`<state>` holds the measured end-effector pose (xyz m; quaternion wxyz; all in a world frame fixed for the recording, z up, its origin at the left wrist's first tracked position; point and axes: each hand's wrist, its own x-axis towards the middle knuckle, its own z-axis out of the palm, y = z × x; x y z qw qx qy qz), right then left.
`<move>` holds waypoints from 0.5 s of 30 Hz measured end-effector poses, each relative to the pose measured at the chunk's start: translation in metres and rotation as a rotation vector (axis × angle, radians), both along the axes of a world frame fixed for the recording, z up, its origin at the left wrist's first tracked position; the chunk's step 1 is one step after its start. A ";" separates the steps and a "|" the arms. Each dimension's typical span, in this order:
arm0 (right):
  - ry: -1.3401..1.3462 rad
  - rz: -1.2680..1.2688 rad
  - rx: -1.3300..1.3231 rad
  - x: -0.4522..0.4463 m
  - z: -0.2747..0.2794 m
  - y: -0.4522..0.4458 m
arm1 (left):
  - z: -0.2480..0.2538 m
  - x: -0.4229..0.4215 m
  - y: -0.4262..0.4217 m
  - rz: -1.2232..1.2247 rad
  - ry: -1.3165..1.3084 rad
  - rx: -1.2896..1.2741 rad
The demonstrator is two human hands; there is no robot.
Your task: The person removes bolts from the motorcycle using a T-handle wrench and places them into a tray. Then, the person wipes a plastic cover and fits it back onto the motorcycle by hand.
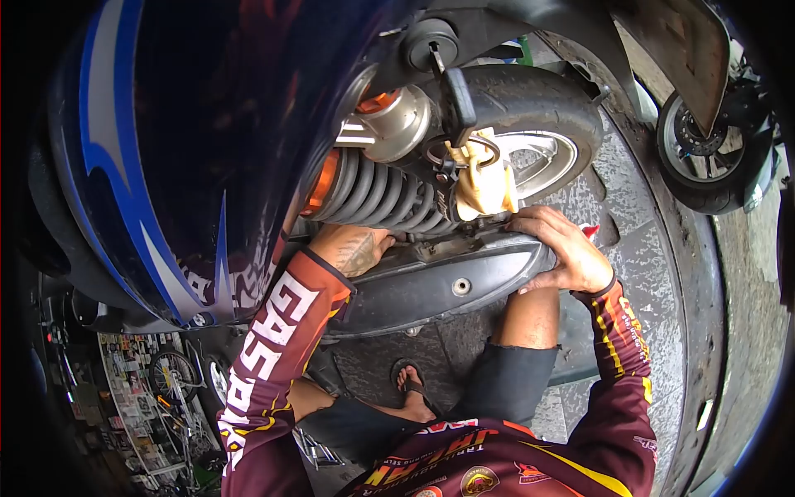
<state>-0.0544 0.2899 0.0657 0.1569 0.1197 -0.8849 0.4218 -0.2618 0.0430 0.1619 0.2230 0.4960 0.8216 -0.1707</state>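
Observation:
A long black plastic housing (pixel 414 290) lies along the scooter's side, below the shock absorber with its dark coil spring (pixel 385 195). My right hand (pixel 571 253) wraps round the housing's wheel-side end, fingers over the top and thumb on the near face. My left hand (pixel 356 248) reaches in between the spring and the housing's other end; its fingertips are mostly hidden there. Just above the housing hangs a yellowish cloth-like bundle (pixel 484 186) beside a key ring. A key with a black head (pixel 458 103) sits in the lock (pixel 431 43).
The rear wheel's tyre (pixel 538 103) stands beyond the housing. A dark blue body panel (pixel 174 149) fills the upper left. Another motorcycle's wheel (pixel 704 141) is at the far right. A bicycle (pixel 174 377) and shop goods show at lower left. Grey tiles (pixel 646 248) cover the floor.

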 end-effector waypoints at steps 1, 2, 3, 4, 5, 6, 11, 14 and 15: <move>0.006 0.017 -0.024 0.000 0.000 0.000 | 0.002 -0.003 0.002 0.009 -0.063 -0.016; 0.010 0.017 -0.025 -0.001 0.001 0.000 | 0.003 -0.007 0.003 0.021 -0.125 -0.031; 0.006 0.018 -0.025 0.000 0.001 -0.001 | 0.003 -0.009 0.004 0.035 -0.189 -0.045; -0.004 0.012 -0.035 0.001 0.001 -0.001 | 0.003 -0.009 0.003 0.049 -0.252 -0.058; -0.011 0.008 -0.043 0.001 0.002 -0.001 | 0.001 -0.007 0.001 0.051 -0.253 -0.054; -0.009 0.009 -0.039 0.000 0.004 -0.001 | -0.002 -0.003 -0.002 -0.020 -0.132 0.111; -0.009 0.019 -0.010 0.001 0.009 0.000 | -0.014 -0.006 -0.013 -0.141 0.115 0.243; -0.038 0.009 0.015 0.001 0.005 0.000 | -0.001 0.001 -0.008 0.024 -0.025 0.233; -0.040 0.006 0.014 0.002 0.003 -0.001 | 0.003 0.008 -0.008 0.005 0.025 0.322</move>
